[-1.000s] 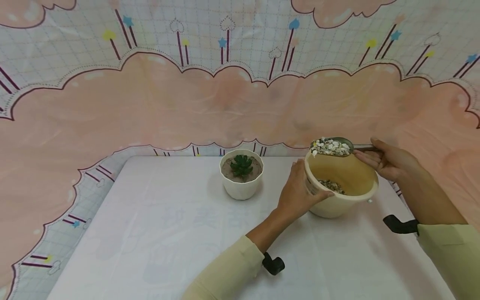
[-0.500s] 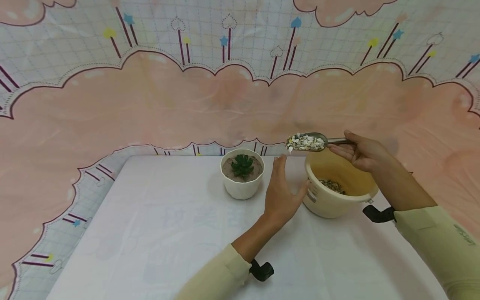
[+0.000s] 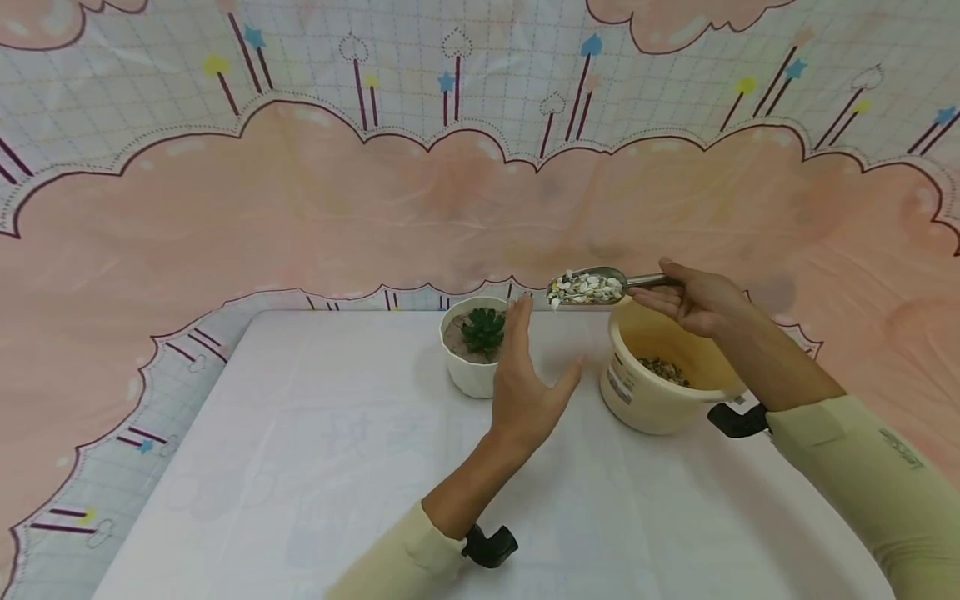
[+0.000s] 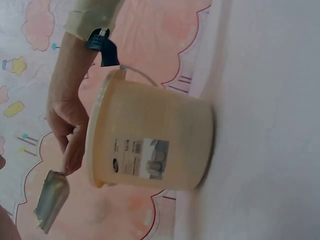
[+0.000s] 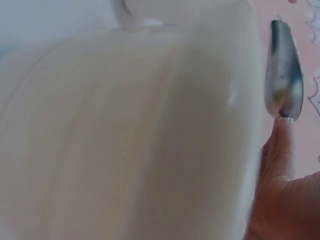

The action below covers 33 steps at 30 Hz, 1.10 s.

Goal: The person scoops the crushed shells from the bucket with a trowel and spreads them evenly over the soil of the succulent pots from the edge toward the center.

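Observation:
My right hand [image 3: 701,300] grips the handle of a metal scoop [image 3: 613,275], heaped with small pale pebbles [image 3: 585,289]. The scoop is held level, left of and above the cream plastic bucket [image 3: 645,404]. In the right wrist view the underside of the scoop [image 5: 285,75] shows beyond the blurred bucket wall. More small stones [image 3: 663,371] lie inside the bucket. My left hand [image 3: 525,387] is raised with straight fingers and spread thumb, holding nothing. From the head camera it covers the right side of a white pot [image 3: 468,379] with a green succulent [image 3: 482,331] in soil; contact cannot be told.
A white-covered table [image 3: 315,467] carries the pot and the bucket. Behind it hangs a pink and white patterned cloth [image 3: 360,217]. The bucket stands at the table's right, with a printed label [image 4: 145,159] on its side.
My left hand has let go of the bucket rim and moved left to the pot. The right hand has carried the loaded scoop left, from over the bucket to beside it.

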Available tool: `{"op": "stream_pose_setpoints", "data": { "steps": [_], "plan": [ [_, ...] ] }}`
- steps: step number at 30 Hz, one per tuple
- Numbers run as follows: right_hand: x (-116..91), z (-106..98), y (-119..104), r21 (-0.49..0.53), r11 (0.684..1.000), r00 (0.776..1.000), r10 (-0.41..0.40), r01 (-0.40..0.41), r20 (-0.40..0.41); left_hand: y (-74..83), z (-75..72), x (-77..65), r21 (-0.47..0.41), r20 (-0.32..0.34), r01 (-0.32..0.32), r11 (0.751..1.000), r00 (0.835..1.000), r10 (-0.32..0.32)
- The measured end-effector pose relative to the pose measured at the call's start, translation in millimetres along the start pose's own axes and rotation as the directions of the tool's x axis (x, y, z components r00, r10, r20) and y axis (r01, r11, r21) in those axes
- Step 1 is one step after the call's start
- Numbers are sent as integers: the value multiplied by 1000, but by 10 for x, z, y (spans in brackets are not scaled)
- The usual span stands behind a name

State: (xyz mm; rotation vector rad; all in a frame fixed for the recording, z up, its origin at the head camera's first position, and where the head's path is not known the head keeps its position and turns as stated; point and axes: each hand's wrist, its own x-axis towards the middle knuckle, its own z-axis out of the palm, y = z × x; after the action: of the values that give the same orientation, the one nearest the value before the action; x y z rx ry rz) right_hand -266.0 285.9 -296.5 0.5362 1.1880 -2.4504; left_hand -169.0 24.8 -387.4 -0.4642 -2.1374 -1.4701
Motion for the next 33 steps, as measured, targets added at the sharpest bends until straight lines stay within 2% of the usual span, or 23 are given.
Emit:
{"op": "stream_pose_setpoints", "data": {
  "steps": [8, 14, 23, 29, 33],
  "plan": [
    [87, 115, 90, -21, 1000, 1000, 21, -21, -13, -193, -231, 51, -17, -79, 3, 1000, 997, -4],
    [137, 169, 175, -73, 997, 1000, 25, -26, -8, -384, -334, 45, 54, -108, 44, 998, 993, -38],
    [214, 224, 269, -142, 990, 1000, 19, -19, -5, -681, -450, 3, 104, -89, 154, 983, 985, -145],
    [246, 249, 300, -213, 977, 1000, 7, -12, -23, -778, -475, -31, 107, -72, 224, 969, 974, -217],
    [260, 251, 318, -243, 970, 999, -6, -3, -33, -814, -481, -42, 115, -63, 244, 963, 969, -238]
  ]
}}
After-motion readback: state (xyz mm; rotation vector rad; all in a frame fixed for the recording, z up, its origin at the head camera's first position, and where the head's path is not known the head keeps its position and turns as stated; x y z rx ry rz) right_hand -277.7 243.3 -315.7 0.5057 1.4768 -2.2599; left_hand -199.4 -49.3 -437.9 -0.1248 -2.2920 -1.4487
